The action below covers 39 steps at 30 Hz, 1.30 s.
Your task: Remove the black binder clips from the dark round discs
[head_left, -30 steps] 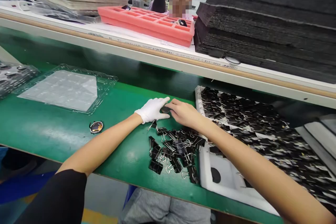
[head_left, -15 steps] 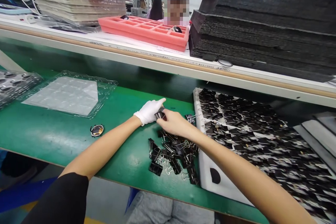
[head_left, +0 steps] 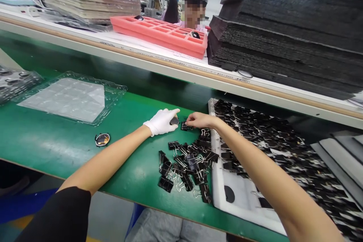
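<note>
A: Item one, the hands?

B: Left hand [head_left: 162, 121], in a white cloth glove, rests on the green desk [head_left: 56, 140]; its fingers are curled narrowly around a small dark round disc [head_left: 174, 121], pinching it at thumb and forefinger. Right hand [head_left: 200, 120], bare, lies just beside it; its fingers are closed on one small black metal binder clip [head_left: 184, 125], held low over the desk, close to the disc.

A: Item two, stock and progress?

B: A loose heap of black binder clips with silver wire handles [head_left: 187, 166] lies on the desk near the forearms. A white foam tray [head_left: 241, 204] to the right carries a great many more. As a judgement: one disc and one clip are in hand and not yet joined; the bulk of the clips lies untouched, so most of the work appears to remain. A separate round, shiny-faced disc [head_left: 102, 139] sits alone to the left.

A: Item three, surface and room?

B: Green mat desk, slightly scuffed. A clear plastic blister tray [head_left: 113, 90] lies far left with a pale sheet in it. The white shelf [head_left: 159, 58] above bears a pink compartment tray [head_left: 161, 32], a stack of black foam sheets [head_left: 283, 34] and piled clear trays [head_left: 85, 0]. Another person sits beyond the shelf; factory racks stand behind.
</note>
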Each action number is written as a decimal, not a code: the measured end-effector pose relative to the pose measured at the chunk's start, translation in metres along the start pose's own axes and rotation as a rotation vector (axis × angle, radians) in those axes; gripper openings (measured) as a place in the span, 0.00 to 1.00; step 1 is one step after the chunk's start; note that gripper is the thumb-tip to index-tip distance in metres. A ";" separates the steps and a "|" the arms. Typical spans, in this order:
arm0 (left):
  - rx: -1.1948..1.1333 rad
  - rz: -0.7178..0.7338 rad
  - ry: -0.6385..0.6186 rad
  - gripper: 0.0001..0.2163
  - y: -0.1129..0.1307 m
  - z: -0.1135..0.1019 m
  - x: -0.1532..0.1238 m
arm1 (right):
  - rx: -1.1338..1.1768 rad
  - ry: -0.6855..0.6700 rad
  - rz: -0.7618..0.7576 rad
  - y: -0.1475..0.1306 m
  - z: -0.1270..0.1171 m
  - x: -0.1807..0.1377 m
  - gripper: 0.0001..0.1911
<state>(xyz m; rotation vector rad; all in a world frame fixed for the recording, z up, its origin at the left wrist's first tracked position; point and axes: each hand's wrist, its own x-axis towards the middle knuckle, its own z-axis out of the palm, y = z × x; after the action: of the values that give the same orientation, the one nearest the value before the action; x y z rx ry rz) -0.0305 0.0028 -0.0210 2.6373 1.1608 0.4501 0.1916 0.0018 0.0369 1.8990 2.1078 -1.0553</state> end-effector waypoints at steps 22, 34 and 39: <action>-0.121 0.037 -0.095 0.37 -0.002 0.002 0.003 | 0.190 0.777 0.270 -0.005 0.057 0.049 0.31; -0.157 0.049 -0.139 0.39 0.007 0.009 0.010 | 0.234 0.745 0.266 -0.008 0.054 0.043 0.27; -0.150 0.090 -0.115 0.39 0.003 0.010 0.010 | 0.237 0.754 0.288 -0.009 0.056 0.045 0.28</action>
<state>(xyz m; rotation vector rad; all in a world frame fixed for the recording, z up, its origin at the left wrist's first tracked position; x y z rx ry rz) -0.0182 0.0072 -0.0269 2.5561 0.9401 0.3803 0.1545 0.0083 -0.0246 2.9635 1.9496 -0.5926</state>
